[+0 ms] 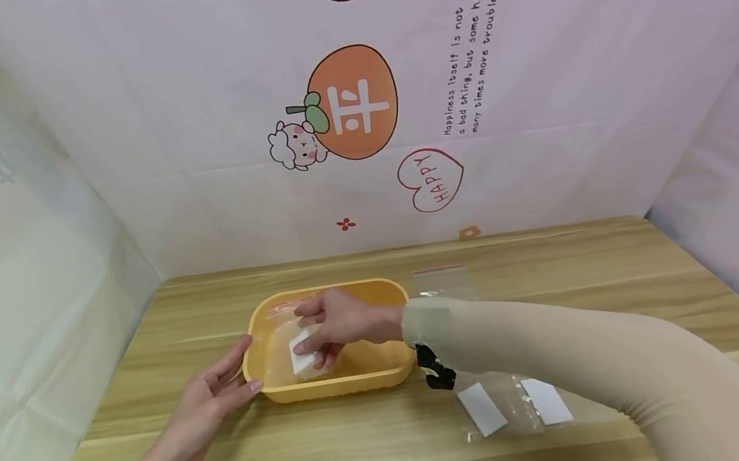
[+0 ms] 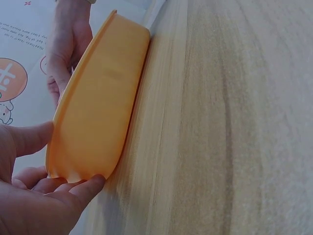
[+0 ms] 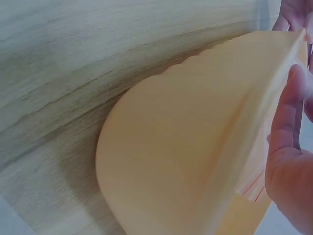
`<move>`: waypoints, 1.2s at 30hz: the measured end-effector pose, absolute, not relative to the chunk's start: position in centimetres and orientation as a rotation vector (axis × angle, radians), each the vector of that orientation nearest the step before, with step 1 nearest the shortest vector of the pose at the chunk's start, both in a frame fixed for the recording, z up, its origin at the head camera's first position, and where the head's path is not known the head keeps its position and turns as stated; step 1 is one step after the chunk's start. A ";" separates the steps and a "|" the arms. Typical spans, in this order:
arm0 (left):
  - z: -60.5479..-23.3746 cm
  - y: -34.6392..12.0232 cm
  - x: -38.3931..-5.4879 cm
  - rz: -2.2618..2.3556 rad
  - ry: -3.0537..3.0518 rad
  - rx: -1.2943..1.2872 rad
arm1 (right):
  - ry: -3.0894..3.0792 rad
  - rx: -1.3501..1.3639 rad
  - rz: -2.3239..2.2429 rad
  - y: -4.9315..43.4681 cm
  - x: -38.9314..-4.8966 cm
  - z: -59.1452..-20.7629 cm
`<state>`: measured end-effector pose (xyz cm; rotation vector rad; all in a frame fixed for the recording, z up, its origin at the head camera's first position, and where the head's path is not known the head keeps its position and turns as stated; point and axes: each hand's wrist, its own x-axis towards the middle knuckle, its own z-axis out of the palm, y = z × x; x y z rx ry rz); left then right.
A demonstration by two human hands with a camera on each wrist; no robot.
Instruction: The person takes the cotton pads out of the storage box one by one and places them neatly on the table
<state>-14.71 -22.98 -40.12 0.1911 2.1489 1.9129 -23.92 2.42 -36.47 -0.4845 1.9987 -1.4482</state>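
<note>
A yellow plastic basin (image 1: 335, 386) stands on the wooden table. At its left end my left hand (image 1: 211, 394) grips it, with the thumb near the rim and the fingers spread along the end wall (image 2: 80, 178). Inside the basin lies a clear zip bag (image 1: 280, 337) with a red seal line and a white card (image 1: 303, 362). My right hand (image 1: 333, 326) reaches in over the right side and pinches the bag at the card, thumb on top. The basin wall (image 3: 171, 147) hides part of that hand's work in the right wrist view.
To the front right, under my right forearm, lie clear bags with white cards (image 1: 482, 409) (image 1: 547, 400). Another clear bag (image 1: 443, 281) lies behind the basin's right end, partly covered by the sleeve. Printed white sheeting (image 1: 231, 203) encloses the table's back and sides.
</note>
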 end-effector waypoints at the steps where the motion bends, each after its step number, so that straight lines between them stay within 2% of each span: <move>1: -40.1 -23.0 -14.7 1.912 2.149 0.188 | 2.002 -0.486 -1.445 2.5 -23.9 -36.4; 36: -40.1 -22.9 -14.6 1.883 2.164 0.196 | 2.097 -0.690 -1.334 6.5 -22.8 -32.2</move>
